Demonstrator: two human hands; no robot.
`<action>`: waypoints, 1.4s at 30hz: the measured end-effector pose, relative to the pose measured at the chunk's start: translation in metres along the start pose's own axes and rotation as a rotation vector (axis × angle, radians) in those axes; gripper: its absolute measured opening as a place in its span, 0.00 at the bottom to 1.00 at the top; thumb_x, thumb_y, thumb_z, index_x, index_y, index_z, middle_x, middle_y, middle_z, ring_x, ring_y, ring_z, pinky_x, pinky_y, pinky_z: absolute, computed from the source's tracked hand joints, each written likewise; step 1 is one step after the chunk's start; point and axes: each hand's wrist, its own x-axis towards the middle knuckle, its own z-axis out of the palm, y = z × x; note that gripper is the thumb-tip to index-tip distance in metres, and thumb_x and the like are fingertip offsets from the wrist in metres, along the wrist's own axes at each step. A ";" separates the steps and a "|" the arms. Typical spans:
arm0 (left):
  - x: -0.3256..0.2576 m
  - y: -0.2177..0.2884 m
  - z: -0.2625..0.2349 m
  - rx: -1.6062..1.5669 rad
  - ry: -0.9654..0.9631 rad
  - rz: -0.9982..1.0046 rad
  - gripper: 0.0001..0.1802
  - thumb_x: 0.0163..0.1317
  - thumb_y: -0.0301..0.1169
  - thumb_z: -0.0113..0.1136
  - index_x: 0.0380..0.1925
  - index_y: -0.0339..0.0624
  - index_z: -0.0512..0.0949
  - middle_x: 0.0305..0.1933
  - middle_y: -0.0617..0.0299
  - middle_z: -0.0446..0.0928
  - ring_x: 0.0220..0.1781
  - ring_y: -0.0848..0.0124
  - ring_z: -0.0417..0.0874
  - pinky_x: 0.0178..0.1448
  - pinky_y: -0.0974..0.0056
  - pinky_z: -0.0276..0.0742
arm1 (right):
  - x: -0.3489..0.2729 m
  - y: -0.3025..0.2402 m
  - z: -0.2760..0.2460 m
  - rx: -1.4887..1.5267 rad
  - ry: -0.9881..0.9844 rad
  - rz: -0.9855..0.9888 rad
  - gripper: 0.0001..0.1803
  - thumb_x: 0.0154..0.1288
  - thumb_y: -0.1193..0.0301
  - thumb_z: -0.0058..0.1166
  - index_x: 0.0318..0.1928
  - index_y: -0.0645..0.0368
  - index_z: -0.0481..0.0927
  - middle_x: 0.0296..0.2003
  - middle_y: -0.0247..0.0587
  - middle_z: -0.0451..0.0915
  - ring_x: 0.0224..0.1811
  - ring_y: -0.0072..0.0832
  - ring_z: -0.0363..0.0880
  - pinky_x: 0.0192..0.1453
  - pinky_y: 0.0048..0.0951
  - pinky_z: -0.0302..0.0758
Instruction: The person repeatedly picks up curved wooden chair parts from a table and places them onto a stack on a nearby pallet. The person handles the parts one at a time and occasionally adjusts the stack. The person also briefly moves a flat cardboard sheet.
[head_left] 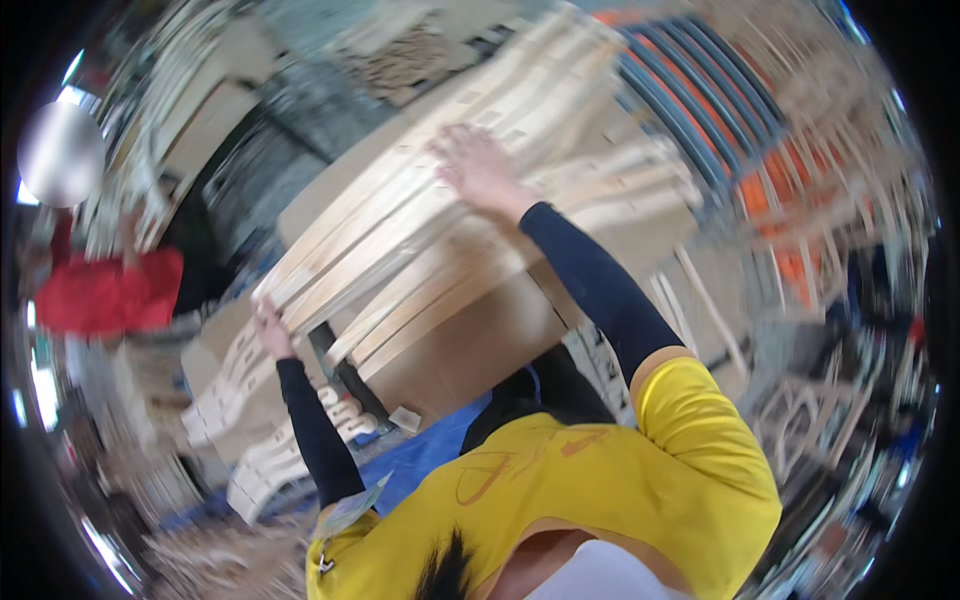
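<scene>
Pale wooden slats lie side by side across a brown-topped desk, viewed from my remote post. At far left is a co-worker in red; nearer, wavy wooden pieces lie below my left hand, which touches the slats' left end, though blur keeps me from telling whether it grips. Farther right, my right hand rests on the slats with fingers spread, clasping nothing. Uneven pressure, I judge, could fan the loose slats or send an outer one off the edge. At right, grey curved bars lie against something orange; whether that is a container, I cannot tell.
</scene>
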 end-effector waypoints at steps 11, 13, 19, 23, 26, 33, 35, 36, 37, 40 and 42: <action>-0.066 0.108 0.050 0.683 0.329 0.961 0.25 0.65 0.36 0.60 0.57 0.31 0.71 0.56 0.43 0.75 0.60 0.46 0.74 0.65 0.49 0.70 | -0.479 -0.090 -0.072 0.356 0.028 0.866 0.31 0.59 0.72 0.57 0.64 0.56 0.68 0.56 0.52 0.73 0.59 0.49 0.72 0.64 0.44 0.70; -0.114 0.151 0.109 0.463 0.143 1.179 0.25 0.62 0.32 0.63 0.57 0.31 0.71 0.57 0.43 0.74 0.60 0.47 0.74 0.65 0.48 0.69 | -0.560 -0.095 -0.079 0.282 -0.105 1.166 0.30 0.58 0.68 0.59 0.61 0.58 0.70 0.54 0.56 0.74 0.57 0.50 0.74 0.60 0.44 0.73; -0.388 0.232 0.256 0.131 -0.818 1.320 0.31 0.59 0.30 0.63 0.64 0.39 0.68 0.66 0.45 0.67 0.68 0.47 0.66 0.70 0.46 0.61 | -0.745 -0.072 -0.073 0.387 -0.342 1.783 0.24 0.61 0.61 0.56 0.55 0.60 0.76 0.43 0.55 0.81 0.48 0.51 0.81 0.55 0.44 0.77; -0.554 0.234 0.309 0.117 -1.408 1.377 0.34 0.56 0.30 0.64 0.64 0.43 0.68 0.67 0.45 0.65 0.69 0.46 0.64 0.71 0.48 0.60 | -0.808 -0.076 -0.057 0.541 -0.084 1.835 0.20 0.62 0.62 0.54 0.51 0.60 0.79 0.38 0.55 0.83 0.45 0.48 0.82 0.51 0.44 0.77; -0.640 0.194 0.345 0.226 -1.690 1.374 0.35 0.53 0.31 0.65 0.64 0.43 0.68 0.66 0.46 0.65 0.68 0.46 0.65 0.71 0.48 0.61 | -0.833 -0.081 -0.045 0.637 -0.085 1.871 0.19 0.63 0.63 0.53 0.52 0.58 0.78 0.40 0.53 0.83 0.46 0.47 0.82 0.52 0.44 0.76; -0.760 0.027 0.515 0.628 -1.961 1.704 0.48 0.49 0.38 0.68 0.71 0.45 0.57 0.74 0.49 0.57 0.74 0.53 0.59 0.73 0.49 0.56 | -0.881 -0.092 0.013 0.495 -0.122 1.776 0.19 0.59 0.67 0.57 0.52 0.57 0.78 0.46 0.51 0.79 0.51 0.49 0.77 0.58 0.44 0.73; -0.798 -0.006 0.587 0.844 -1.926 1.775 0.53 0.48 0.38 0.69 0.73 0.43 0.52 0.76 0.51 0.54 0.75 0.55 0.57 0.73 0.48 0.56 | -0.892 -0.082 0.040 0.569 0.003 1.771 0.19 0.57 0.70 0.58 0.51 0.58 0.78 0.44 0.49 0.80 0.51 0.47 0.77 0.59 0.43 0.72; -0.815 -0.027 0.628 0.890 -1.859 1.813 0.54 0.48 0.39 0.69 0.73 0.43 0.50 0.76 0.51 0.54 0.76 0.55 0.57 0.73 0.47 0.57 | -0.890 -0.069 0.047 0.609 0.025 1.786 0.19 0.58 0.71 0.58 0.51 0.58 0.78 0.44 0.49 0.80 0.51 0.47 0.76 0.59 0.43 0.71; -0.832 -0.048 0.664 0.936 -1.800 1.848 0.56 0.48 0.40 0.70 0.74 0.42 0.48 0.76 0.51 0.54 0.77 0.56 0.56 0.73 0.47 0.57 | -0.889 -0.058 0.058 0.645 0.091 1.835 0.17 0.61 0.70 0.58 0.51 0.60 0.78 0.45 0.49 0.81 0.50 0.45 0.79 0.56 0.41 0.74; -0.885 -0.097 0.769 0.969 -1.559 1.883 0.60 0.46 0.40 0.74 0.74 0.44 0.46 0.76 0.53 0.55 0.77 0.57 0.55 0.73 0.46 0.60 | -0.890 -0.023 0.107 0.999 0.370 1.956 0.16 0.64 0.68 0.57 0.51 0.57 0.78 0.43 0.48 0.82 0.48 0.46 0.81 0.52 0.43 0.76; -0.925 -0.136 0.831 0.861 -1.459 1.865 0.61 0.43 0.39 0.76 0.74 0.45 0.46 0.76 0.54 0.55 0.77 0.58 0.55 0.73 0.46 0.61 | -0.899 -0.001 0.133 1.093 0.380 1.933 0.18 0.65 0.66 0.57 0.54 0.57 0.77 0.44 0.49 0.83 0.47 0.44 0.82 0.50 0.40 0.78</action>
